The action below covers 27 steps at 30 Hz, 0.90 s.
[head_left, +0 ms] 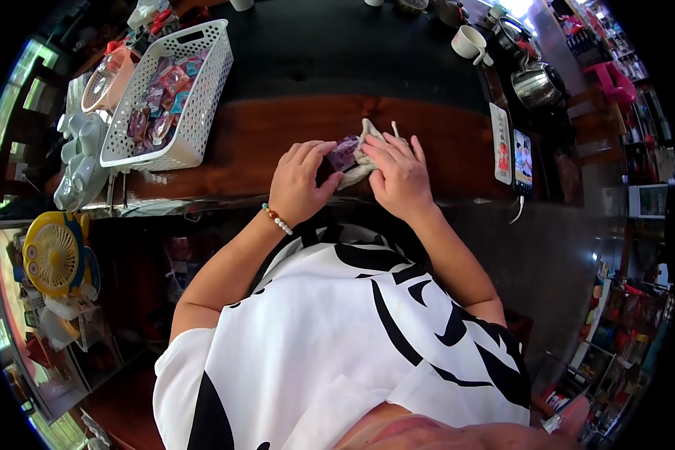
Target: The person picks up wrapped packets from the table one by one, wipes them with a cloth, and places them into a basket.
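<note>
A small shiny purple packet lies at the wooden front strip of the table, partly inside or against a beige cloth piece with cords, like a drawstring pouch. My left hand, with a beaded bracelet at the wrist, curls its fingers and thumb around the packet's left end. My right hand presses its bent fingers on the beige pouch from the right. How far the packet sits in the pouch is hidden by my fingers.
A white perforated basket of small wrapped packets stands at the left, beside a pink basket. To the right are a phone with a cable, a printed card, a white cup and a metal kettle.
</note>
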Motion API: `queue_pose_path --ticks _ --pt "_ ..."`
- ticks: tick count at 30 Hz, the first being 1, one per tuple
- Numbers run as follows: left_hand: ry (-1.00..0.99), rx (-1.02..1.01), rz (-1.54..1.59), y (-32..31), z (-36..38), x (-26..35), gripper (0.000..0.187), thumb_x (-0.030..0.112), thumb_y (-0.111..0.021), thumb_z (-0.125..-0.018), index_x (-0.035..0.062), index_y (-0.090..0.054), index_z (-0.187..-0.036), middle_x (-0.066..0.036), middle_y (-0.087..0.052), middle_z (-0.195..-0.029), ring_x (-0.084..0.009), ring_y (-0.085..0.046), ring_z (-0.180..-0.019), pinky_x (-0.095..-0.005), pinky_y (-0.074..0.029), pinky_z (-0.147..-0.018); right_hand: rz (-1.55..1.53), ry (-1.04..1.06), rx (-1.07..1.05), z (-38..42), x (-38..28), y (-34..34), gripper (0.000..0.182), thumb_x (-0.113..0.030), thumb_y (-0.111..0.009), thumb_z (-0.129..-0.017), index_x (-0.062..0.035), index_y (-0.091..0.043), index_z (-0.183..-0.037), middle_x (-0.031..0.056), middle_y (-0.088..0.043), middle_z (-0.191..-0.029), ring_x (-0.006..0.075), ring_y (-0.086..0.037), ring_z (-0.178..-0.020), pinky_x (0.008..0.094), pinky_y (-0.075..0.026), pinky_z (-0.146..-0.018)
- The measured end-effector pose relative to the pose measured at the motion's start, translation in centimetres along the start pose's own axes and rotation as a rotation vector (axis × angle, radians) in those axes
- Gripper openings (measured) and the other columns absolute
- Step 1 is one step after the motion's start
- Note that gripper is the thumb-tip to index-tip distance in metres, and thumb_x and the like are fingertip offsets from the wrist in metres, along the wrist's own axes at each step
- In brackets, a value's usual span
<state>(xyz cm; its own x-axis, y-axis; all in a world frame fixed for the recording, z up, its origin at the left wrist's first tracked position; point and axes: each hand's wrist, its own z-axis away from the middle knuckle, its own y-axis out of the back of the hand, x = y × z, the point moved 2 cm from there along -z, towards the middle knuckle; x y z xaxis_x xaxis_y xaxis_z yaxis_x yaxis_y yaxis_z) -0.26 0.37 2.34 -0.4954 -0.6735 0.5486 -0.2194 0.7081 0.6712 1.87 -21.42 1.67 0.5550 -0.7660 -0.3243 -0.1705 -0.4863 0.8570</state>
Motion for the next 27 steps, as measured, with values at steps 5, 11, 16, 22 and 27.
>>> queue_pose_path --ticks 5,11,16,22,27 --pt "0.091 -0.141 -0.111 -1.1 -1.9 -0.2 0.033 0.024 -0.081 -0.084 0.0082 -0.075 -0.112 -0.012 -0.068 -0.107 -0.0348 -0.068 -0.099 -0.0468 -0.056 -0.09 -0.077 -0.002 0.031 0.6 2.1 1.6 0.036 -0.004 -0.063 -0.087 -0.0109 -0.075 -0.12 0.0073 -0.074 -0.127 0.0287 -0.066 -0.123 0.047 -0.046 -0.111" --pt "0.04 -0.252 -0.163 -2.4 -3.1 0.8 0.015 0.013 -0.07 -0.089 0.0094 -0.072 -0.104 -0.01 -0.068 -0.099 -0.034 -0.071 -0.086 -0.044 -0.059 -0.075 0.064 -0.171 0.301 0.3 7.7 4.6 0.042 -0.008 -0.062 -0.098 -0.0089 -0.065 -0.14 0.0187 -0.057 -0.147 0.0416 -0.057 -0.133 0.0513 -0.045 -0.114" --pt "0.04 -0.257 -0.133 -1.4 -3.4 1.0 0.012 0.011 -0.071 -0.089 0.0084 -0.072 -0.1 -0.011 -0.07 -0.095 -0.0351 -0.071 -0.083 -0.0433 -0.059 -0.074 0.064 -0.218 0.234 2.3 9.2 2.4 0.056 -0.021 -0.077 -0.092 -0.0105 -0.06 -0.145 0.0191 -0.049 -0.155 0.0424 -0.053 -0.137 0.0538 -0.043 -0.115" --pt "0.213 0.283 0.054 7.6 -7.3 0.8 0.016 0.015 -0.082 -0.093 0.0039 -0.071 -0.091 -0.011 -0.069 -0.079 -0.022 -0.065 -0.064 -0.034 -0.053 -0.06 0.007 -0.241 0.238 2.5 9.0 2.4 0.052 -0.02 -0.079 -0.09 -0.0104 -0.064 -0.139 0.0186 -0.049 -0.156 0.0419 -0.051 -0.139 0.0539 -0.042 -0.117" --pt "0.303 0.616 -0.327 17.6 -7.7 -4.1 0.022 0.02 -0.079 -0.096 0.0105 -0.074 -0.115 -0.005 -0.072 -0.093 -0.0144 -0.067 -0.071 -0.03 -0.056 -0.066 -0.009 -0.252 0.255 2.5 8.7 2.4 0.052 -0.02 -0.079 -0.09 -0.0112 -0.064 -0.139 0.0192 -0.048 -0.156 0.0417 -0.05 -0.14 0.0533 -0.041 -0.117"
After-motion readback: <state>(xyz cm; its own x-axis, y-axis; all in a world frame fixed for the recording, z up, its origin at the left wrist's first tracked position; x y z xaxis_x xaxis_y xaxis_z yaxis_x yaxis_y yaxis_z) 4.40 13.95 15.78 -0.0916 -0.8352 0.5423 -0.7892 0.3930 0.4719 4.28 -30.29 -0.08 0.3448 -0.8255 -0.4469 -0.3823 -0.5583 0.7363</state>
